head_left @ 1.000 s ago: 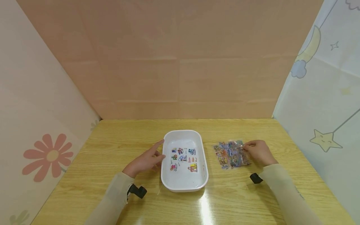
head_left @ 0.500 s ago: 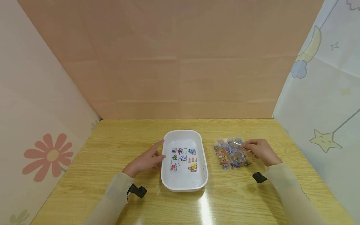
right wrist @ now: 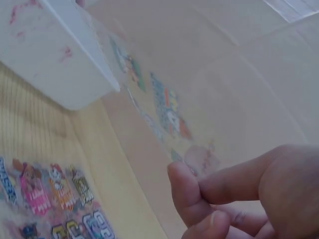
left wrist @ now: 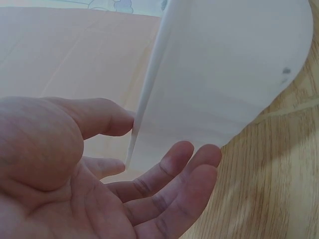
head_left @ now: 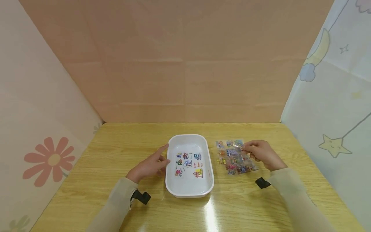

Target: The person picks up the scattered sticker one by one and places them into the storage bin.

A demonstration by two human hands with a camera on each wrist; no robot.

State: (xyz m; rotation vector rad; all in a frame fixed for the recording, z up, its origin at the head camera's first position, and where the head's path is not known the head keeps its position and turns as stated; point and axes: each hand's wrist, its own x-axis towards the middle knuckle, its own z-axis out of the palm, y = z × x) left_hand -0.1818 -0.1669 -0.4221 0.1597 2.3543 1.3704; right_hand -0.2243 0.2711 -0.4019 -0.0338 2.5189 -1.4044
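Note:
A white rectangular tray [head_left: 189, 188] with colourful stickers [head_left: 188, 162] on its inside floor stands on the table. My left hand [head_left: 149, 166] rests against its left side; in the left wrist view the thumb [left wrist: 107, 119] touches the rim, the other fingers loosely bent below it. My right hand [head_left: 265, 155] pinches the edge of a clear sticker sheet [right wrist: 167, 107] between thumb and forefinger. That sheet is raised and tilted in the right wrist view. Beneath it lie more sticker sheets [right wrist: 52, 194] on the table; how many cannot be seen.
The wooden table [head_left: 130, 135] is bounded by a plain tan panel [head_left: 185, 80] at the back. Printed side walls stand left and right, one with a red flower [head_left: 54, 160]. Bright glare falls on the table in front of the tray.
The right hand has lifted the pinched sticker sheet off the others and shifted slightly left with it, so the sheet's left edge is nearer the tray. Left hand and tray stay put.

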